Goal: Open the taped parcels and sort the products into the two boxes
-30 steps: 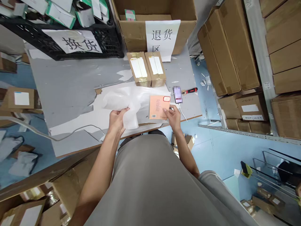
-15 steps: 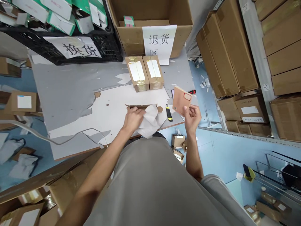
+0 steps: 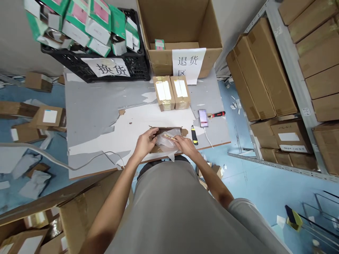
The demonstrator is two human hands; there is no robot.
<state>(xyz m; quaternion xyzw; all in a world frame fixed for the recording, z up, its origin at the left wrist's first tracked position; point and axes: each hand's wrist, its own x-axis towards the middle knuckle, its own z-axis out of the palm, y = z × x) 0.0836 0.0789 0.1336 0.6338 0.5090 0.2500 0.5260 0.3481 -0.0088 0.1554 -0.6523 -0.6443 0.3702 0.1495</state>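
A small open cardboard box (image 3: 156, 150) lies at the table's front edge, close to my body. Crumpled translucent white wrapping (image 3: 166, 141) fills it and hangs over its front. My left hand (image 3: 145, 144) is at the box's left side, its fingers and thumb curled around the edge. Over the box, my right hand (image 3: 186, 145) pinches a thin orange-pink phone case (image 3: 171, 137), now seen edge-on against the wrapping. Just right of the box lies a yellow and black utility knife (image 3: 194, 135).
Behind are two taped cartons (image 3: 164, 102), a labelled large carton (image 3: 159, 63) and a black crate (image 3: 137, 67) of green-white boxes. A phone (image 3: 203, 118) with a cable and a red-black tool (image 3: 218, 114) lie at right. A white cable (image 3: 87, 160) crosses the left; shelving (image 3: 280, 46) stands right.
My right hand has brought the phone case left and down from beside the table to the box. My left hand has let go of the wrapping and moved to the box's left edge.
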